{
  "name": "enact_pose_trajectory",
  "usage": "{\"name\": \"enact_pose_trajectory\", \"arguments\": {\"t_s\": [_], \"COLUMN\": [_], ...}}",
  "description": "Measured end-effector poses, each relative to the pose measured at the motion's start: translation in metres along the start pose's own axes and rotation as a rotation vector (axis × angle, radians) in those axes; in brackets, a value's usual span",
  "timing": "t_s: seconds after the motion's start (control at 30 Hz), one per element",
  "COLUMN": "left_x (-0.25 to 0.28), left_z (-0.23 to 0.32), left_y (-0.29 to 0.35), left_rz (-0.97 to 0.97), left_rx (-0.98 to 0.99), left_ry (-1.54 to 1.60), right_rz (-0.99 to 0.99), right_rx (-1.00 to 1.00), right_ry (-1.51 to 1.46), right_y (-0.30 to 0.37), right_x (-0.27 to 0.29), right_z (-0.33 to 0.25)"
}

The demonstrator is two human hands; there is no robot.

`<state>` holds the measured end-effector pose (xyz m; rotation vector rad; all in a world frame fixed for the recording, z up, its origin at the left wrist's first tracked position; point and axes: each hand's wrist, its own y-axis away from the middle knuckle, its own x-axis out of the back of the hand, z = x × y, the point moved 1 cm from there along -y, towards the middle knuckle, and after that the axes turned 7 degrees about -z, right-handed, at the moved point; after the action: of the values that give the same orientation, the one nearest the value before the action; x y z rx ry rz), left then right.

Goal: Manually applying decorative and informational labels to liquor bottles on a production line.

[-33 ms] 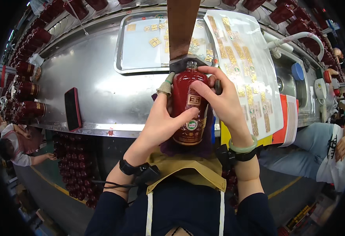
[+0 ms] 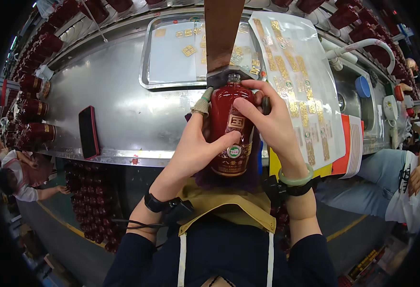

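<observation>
A dark red glass bottle [image 2: 221, 106] with gold lettering and a small green-white round emblem lies between my hands, its clear threaded neck pointing away from me. My left hand [image 2: 189, 149] wraps its left side, the thumb pressed on the front near the emblem. A beige finger cover [image 2: 202, 103] sits on one left finger. My right hand [image 2: 278, 122] grips the upper right side, thumb on the front above the square gold mark and index finger by the neck. Something dark covers one right fingertip. Beneath the bottle is a dark purple cloth [image 2: 210, 180].
A brown post [image 2: 223, 36] rises just beyond the bottle. Behind it is a metal tray [image 2: 146, 71] with gold decals; a decal sheet [image 2: 322, 86] lies right, near a sink [image 2: 373, 115]. A phone [image 2: 88, 132] rests left. Red bottles [image 2: 33, 110] line the edge; people sit both sides.
</observation>
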<state>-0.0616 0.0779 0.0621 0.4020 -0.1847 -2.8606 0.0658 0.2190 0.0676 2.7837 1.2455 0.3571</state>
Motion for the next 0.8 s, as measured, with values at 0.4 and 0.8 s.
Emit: {"name": "enact_pose_trajectory", "arguments": {"t_s": [0.4,0.8], "left_x": [-0.011,-0.01], "left_z": [0.001,-0.006], "left_y": [0.004,0.005], "left_rz": [0.055,0.082], "left_rx": [0.008,-0.031], "left_ry": [0.11,0.087], "right_rz": [0.027,0.046], "right_rx": [-0.025,-0.008], "right_ry": [-0.081,-0.065], "right_y": [-0.003,-0.002], "right_x": [-0.001,-0.006], "right_z": [0.001,0.002]}}
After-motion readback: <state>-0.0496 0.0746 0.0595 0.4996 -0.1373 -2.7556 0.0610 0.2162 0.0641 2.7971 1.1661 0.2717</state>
